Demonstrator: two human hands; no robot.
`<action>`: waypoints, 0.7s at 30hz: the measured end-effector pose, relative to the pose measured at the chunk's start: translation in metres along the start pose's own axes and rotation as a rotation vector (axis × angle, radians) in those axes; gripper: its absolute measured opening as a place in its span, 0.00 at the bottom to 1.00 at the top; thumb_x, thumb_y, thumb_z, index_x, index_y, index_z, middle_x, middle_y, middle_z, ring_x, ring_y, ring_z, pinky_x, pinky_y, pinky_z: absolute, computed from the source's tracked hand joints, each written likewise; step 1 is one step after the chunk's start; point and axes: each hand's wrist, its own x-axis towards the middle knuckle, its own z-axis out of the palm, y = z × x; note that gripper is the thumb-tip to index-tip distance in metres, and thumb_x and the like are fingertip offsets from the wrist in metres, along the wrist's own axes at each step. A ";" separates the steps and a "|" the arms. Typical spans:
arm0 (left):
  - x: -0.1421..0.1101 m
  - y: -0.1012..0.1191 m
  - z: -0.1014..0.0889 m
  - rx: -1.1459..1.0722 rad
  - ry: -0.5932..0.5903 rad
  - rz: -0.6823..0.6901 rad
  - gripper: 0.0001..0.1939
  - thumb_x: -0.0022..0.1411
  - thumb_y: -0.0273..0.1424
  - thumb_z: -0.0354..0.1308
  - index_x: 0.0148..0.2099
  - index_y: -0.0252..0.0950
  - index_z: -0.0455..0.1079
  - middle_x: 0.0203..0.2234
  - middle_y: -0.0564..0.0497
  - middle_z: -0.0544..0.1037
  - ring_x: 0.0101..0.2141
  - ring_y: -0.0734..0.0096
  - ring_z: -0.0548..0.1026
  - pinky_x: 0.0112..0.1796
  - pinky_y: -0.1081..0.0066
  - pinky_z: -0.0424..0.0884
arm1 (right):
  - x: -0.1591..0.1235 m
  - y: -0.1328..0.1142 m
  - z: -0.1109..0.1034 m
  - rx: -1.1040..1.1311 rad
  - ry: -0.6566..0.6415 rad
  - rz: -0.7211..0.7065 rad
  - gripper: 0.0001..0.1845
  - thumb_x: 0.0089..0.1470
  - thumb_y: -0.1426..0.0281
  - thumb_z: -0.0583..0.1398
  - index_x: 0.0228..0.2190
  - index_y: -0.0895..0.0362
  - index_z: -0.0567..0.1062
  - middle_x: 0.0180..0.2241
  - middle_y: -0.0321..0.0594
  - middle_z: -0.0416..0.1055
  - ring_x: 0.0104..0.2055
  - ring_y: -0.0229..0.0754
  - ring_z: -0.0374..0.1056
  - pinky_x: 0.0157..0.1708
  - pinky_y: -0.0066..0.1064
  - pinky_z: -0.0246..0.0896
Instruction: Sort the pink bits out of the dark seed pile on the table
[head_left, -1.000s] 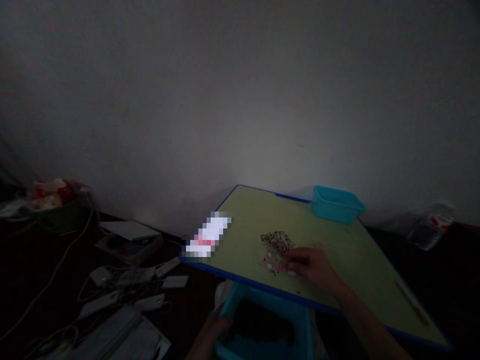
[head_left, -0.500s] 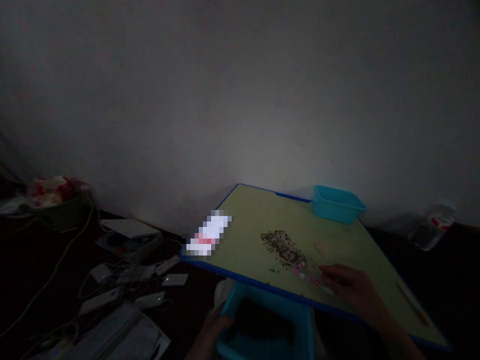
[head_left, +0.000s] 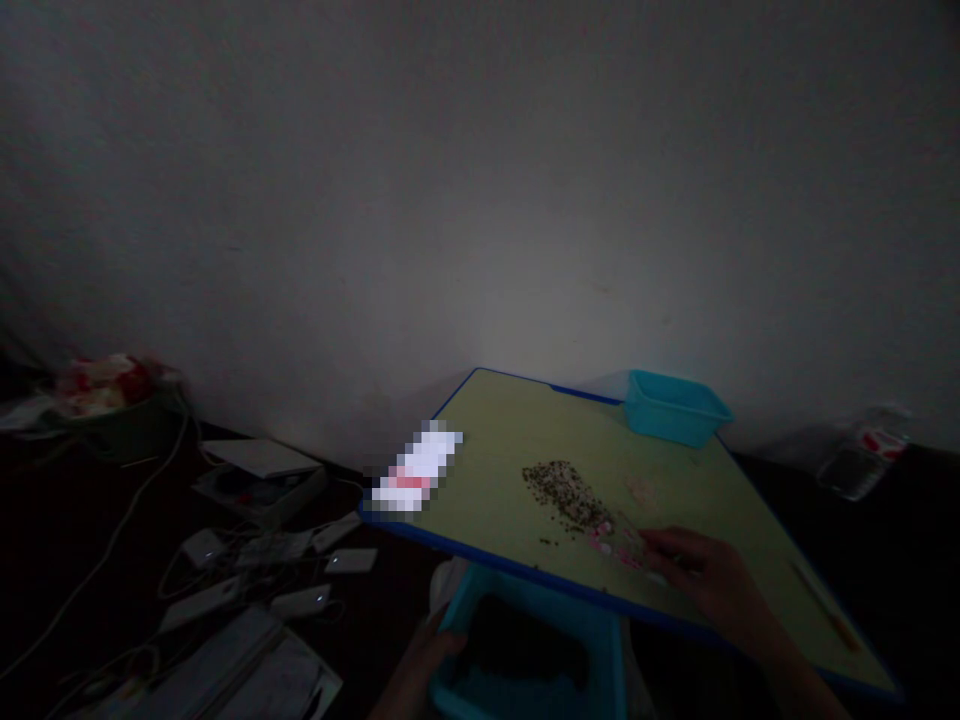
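My right hand (head_left: 694,570) is closed, its fingertips pinching a thin piece with a pink-and-white pattern (head_left: 619,543) held low over the yellow-green tabletop (head_left: 510,420). The far end of that piece touches the near edge of a heap of small dark and pale grains (head_left: 566,493). A few loose grains lie in front of the heap. My left hand (head_left: 427,650) grips the left wall of a blue plastic basket (head_left: 619,650) below the table's front edge. Something dark lies inside this basket; I cannot make out what it is.
Another blue basket (head_left: 675,410) stands at the table's back right corner. A bright blurred-out rectangle (head_left: 420,470) lies at the left edge. A thin stick-like tool (head_left: 829,610) rests on the right. White chargers and cables (head_left: 300,600) cover the floor left; a clear bottle (head_left: 866,455) is at right.
The patterned piece in my right hand has shifted slightly and its pattern shows more clearly. My left hand stays on the basket, which has hardly moved.
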 end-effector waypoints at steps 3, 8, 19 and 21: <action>0.001 -0.002 0.001 -0.025 0.050 0.024 0.21 0.45 0.33 0.68 0.45 0.37 0.83 0.33 0.47 0.92 0.32 0.50 0.85 0.31 0.61 0.71 | 0.000 0.001 0.000 -0.011 -0.006 0.015 0.14 0.58 0.58 0.66 0.39 0.50 0.89 0.40 0.42 0.87 0.39 0.52 0.83 0.36 0.36 0.78; -0.004 0.005 0.006 -0.012 0.005 0.018 0.23 0.47 0.35 0.70 0.48 0.38 0.83 0.36 0.47 0.92 0.32 0.51 0.85 0.32 0.61 0.72 | 0.002 0.001 0.002 -0.018 -0.021 -0.005 0.13 0.58 0.60 0.65 0.40 0.50 0.89 0.40 0.42 0.87 0.39 0.51 0.83 0.37 0.35 0.78; -0.004 0.005 0.005 -0.036 -0.043 0.004 0.19 0.48 0.34 0.70 0.45 0.40 0.84 0.32 0.49 0.91 0.32 0.50 0.85 0.34 0.61 0.73 | 0.008 -0.011 0.011 -0.041 -0.052 -0.065 0.14 0.61 0.62 0.62 0.40 0.50 0.89 0.39 0.42 0.86 0.39 0.50 0.83 0.35 0.34 0.77; -0.003 0.004 0.003 -0.020 -0.039 0.001 0.19 0.49 0.35 0.70 0.45 0.41 0.85 0.33 0.49 0.91 0.33 0.51 0.85 0.35 0.61 0.73 | 0.009 -0.014 0.013 -0.034 -0.041 -0.068 0.14 0.60 0.62 0.63 0.40 0.50 0.88 0.39 0.42 0.86 0.38 0.49 0.82 0.35 0.34 0.77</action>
